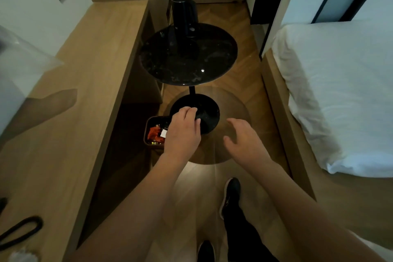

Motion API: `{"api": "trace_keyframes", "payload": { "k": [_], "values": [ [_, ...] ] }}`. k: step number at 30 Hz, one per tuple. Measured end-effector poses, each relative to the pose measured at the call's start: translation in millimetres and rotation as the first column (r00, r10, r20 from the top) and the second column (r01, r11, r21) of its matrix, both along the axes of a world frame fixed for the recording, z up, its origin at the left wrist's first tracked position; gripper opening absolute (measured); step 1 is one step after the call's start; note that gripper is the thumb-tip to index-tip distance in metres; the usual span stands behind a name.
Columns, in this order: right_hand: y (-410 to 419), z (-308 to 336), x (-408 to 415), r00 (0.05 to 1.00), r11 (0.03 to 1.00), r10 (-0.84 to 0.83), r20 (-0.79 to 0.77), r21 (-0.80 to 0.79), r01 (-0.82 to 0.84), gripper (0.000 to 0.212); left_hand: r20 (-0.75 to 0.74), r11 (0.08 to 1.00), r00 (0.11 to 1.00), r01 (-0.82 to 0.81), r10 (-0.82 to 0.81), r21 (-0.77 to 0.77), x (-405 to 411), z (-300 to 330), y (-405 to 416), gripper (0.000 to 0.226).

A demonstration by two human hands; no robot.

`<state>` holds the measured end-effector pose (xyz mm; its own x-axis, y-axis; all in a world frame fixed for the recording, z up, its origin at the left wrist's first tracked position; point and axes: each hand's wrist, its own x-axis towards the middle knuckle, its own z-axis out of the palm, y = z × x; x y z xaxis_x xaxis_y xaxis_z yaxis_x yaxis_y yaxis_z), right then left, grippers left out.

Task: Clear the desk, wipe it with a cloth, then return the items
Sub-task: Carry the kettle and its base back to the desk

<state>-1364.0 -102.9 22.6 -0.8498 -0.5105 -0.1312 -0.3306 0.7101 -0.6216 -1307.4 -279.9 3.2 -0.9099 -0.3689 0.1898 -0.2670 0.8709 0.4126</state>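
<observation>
Wooden desk point(70, 112) left, white bed point(340, 91) right; both hands' grip loose, empty.

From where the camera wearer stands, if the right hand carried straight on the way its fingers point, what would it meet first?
Probably the black round base of the side table. The right hand is open, its fingers aimed forward and slightly left at it. Depth is unclear from overhead, so it could pass above onto the wooden floor.

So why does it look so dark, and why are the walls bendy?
Head view: the room is dim, so the round black table shows only small glints; the white bed looks brightest; the wide lens curves the wooden desk edge and walls; the left hand looks slightly soft.
</observation>
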Motion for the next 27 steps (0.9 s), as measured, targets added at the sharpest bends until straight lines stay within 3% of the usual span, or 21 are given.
{"api": "trace_keyframes", "payload": {
  "k": [11,27],
  "values": [
    [-70.0,15.1,-224.6,0.997,0.997,0.069,-0.04,-0.012,-0.07,0.054,-0.023,0.987,0.987,-0.158,0.158,0.002,-203.6,7.3,-66.6,0.039],
    [-249.8,-14.6,-450.7,0.989,0.989,0.135,0.056,0.061,-0.138,0.056,0.097,0.925,0.94,-0.34,0.328,0.171,-405.7,-37.1,-233.9,0.042]
  ]
}}
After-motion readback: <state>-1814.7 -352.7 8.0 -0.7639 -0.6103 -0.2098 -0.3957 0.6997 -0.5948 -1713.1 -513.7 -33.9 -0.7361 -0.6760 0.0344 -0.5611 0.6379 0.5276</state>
